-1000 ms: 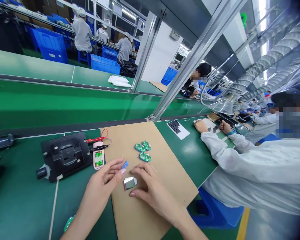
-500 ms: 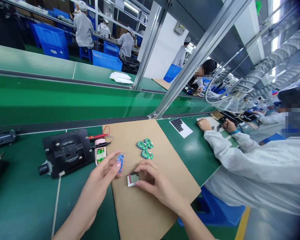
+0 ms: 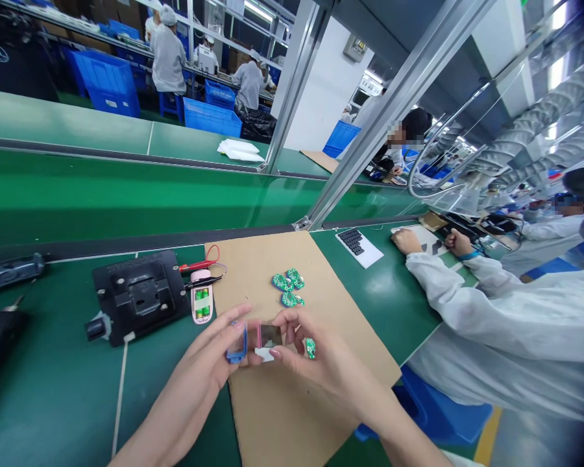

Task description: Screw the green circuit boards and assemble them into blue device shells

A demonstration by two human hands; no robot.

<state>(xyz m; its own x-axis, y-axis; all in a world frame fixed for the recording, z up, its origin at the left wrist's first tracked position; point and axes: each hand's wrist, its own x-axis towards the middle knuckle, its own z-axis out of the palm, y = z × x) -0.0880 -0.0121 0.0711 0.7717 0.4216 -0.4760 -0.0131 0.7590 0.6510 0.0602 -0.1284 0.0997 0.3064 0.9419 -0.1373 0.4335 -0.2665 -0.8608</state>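
My left hand pinches a small blue plastic frame between thumb and fingers, above the cardboard's left edge. My right hand grips a small LCD screen by its right side; the screen has a white lower part and a pink strip on its left. Frame and screen are side by side, a narrow gap between them. A green circuit board shows by the curled fingers of my right hand, partly hidden; whether it is held I cannot tell. Several similar green circuit boards lie beyond my hands.
Brown cardboard covers part of the green bench. Left of it are a black fixture and a pink battery holder with red and black clips. A white sheet with black pads lies right, near a co-worker's sleeve.
The blue frame has turned and come down toward the screen, and my hands are closer together. The screen is now tilted up off the cardboard. A circuit board by my right fingers has come into view.
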